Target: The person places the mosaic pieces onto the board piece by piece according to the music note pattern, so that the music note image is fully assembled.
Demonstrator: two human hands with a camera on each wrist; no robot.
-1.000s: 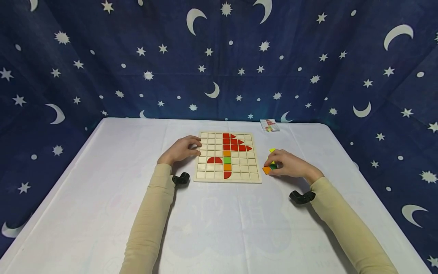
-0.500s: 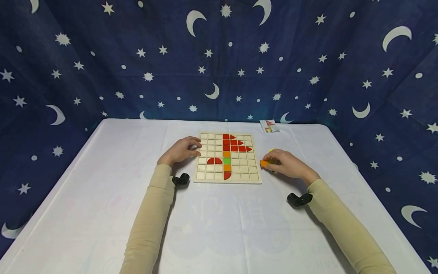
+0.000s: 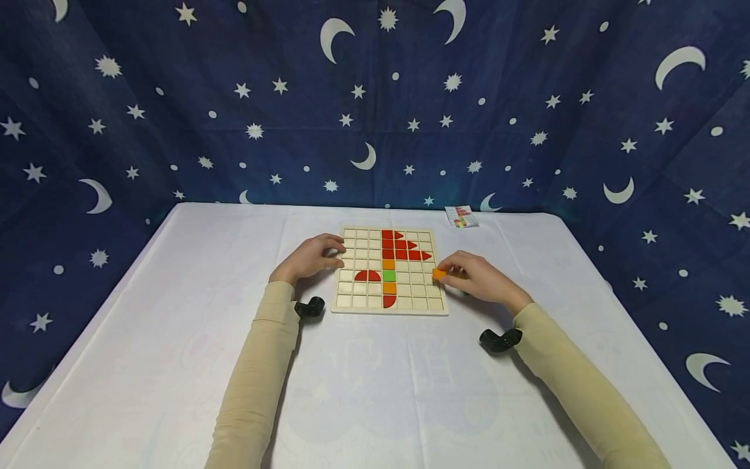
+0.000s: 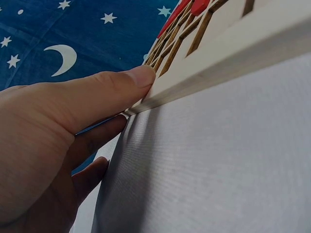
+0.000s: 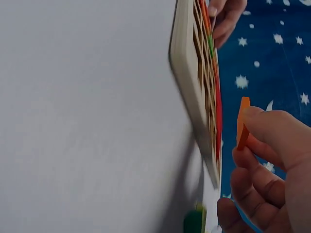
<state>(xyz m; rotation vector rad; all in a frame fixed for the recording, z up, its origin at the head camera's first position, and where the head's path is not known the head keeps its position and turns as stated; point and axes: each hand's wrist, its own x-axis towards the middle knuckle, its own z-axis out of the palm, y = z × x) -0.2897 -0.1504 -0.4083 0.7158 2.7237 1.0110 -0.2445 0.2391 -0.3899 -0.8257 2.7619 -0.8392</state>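
A pale wooden grid board [image 3: 357, 257] lies on the table with red, orange and green tiles in some cells. My left hand [image 3: 310, 257] rests at its left edge; in the left wrist view the thumb [image 4: 141, 76] touches the rim, other fingers lower beside it. Between thumb and fingers, my right hand [image 3: 480, 280] pinches an orange square tile [image 5: 243, 124] near the board's right edge, clear of its surface in the right wrist view. A green piece [image 5: 193, 221] lies on the table below that hand, mostly hidden in the head view.
A small printed card [image 3: 461, 217] showing a coloured pattern lies at the table's back right. White cloth covers the table [image 3: 375, 384]. Behind it hangs a dark blue curtain [image 3: 293, 117] with moons and stars.
My right hand has lifted the orange tile from beside the other loose pieces and carried it left to the board's right edge. My left hand has stayed in place.
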